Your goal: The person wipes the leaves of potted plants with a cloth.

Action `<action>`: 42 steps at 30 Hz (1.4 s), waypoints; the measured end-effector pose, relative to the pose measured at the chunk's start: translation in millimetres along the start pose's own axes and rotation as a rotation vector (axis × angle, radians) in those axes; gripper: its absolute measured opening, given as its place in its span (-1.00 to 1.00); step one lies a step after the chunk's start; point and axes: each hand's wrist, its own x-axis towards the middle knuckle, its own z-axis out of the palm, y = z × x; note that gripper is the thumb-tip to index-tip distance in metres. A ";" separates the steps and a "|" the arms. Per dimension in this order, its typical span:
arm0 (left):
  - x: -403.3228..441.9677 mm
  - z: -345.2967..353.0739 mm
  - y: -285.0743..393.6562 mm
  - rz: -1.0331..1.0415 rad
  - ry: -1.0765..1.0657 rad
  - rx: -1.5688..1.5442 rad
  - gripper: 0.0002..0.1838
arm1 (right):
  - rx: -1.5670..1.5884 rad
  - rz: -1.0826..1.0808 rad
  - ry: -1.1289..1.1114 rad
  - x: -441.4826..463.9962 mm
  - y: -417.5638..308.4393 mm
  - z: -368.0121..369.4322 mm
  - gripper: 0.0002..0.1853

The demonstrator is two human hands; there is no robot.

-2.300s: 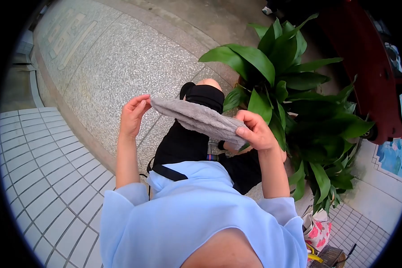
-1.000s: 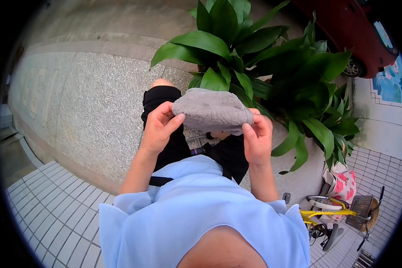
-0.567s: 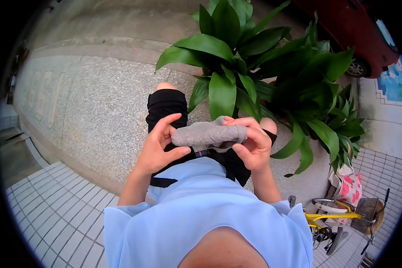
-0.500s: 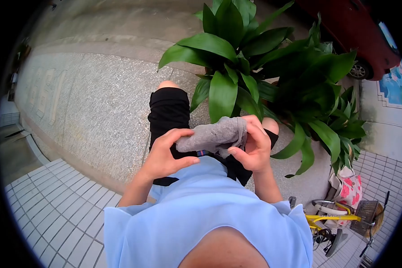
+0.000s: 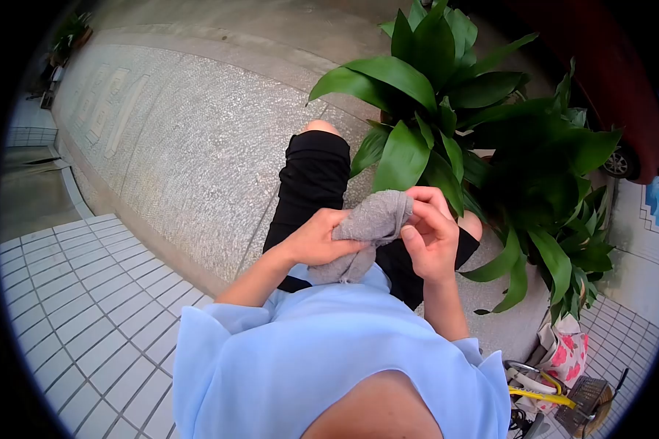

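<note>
A rumpled grey sock [image 5: 373, 217] of soft knit fabric is held above my lap. My left hand [image 5: 316, 239] is closed around its middle, thumb across the front, and a loose part of the fabric hangs below toward my blue shirt. At the sock's upper right edge, my right hand [image 5: 433, 238] pinches the rim between thumb and fingers. Part of the sock is hidden behind my left fingers and thumb. Under both hands are my knees in black trousers [image 5: 315, 172].
Large leafy plants [image 5: 490, 146] stand ahead on the right, close to my right knee. A yellow bicycle [image 5: 542, 396] and a floral bag [image 5: 566, 353] are at lower right. White tiles [image 5: 102, 307] cover the ground at left. A red car [image 5: 608, 95] is parked behind the plants.
My left hand has gone from holding the sock's left end to wrapping its middle. The sock, stretched sideways before, is now bunched with part hanging down. The view has shifted left.
</note>
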 end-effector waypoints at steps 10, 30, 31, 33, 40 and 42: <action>2.9 -81.8 -36.9 0.368 0.790 0.658 -0.38 | 0.229 0.211 0.256 -15.0 20.8 -20.2 -0.64; -16.4 -80.7 -81.0 0.348 0.671 0.894 -0.45 | 0.392 0.379 0.364 -28.5 29.4 -13.1 -0.62; -20.1 -73.7 -93.5 0.364 0.639 1.015 -0.45 | 0.384 0.384 0.352 -29.9 27.9 -13.3 -0.62; -28.7 -112.2 -120.1 0.078 0.583 1.020 -0.46 | 0.377 0.369 0.341 -26.1 27.6 -10.9 -0.62; -43.3 -120.6 -80.1 0.126 0.856 0.800 -0.41 | 0.364 0.378 0.393 -32.5 33.4 -15.6 -0.63; -16.2 -93.6 -55.3 0.274 0.851 0.818 -0.39 | 0.402 0.425 0.398 -34.4 39.6 -15.9 -0.64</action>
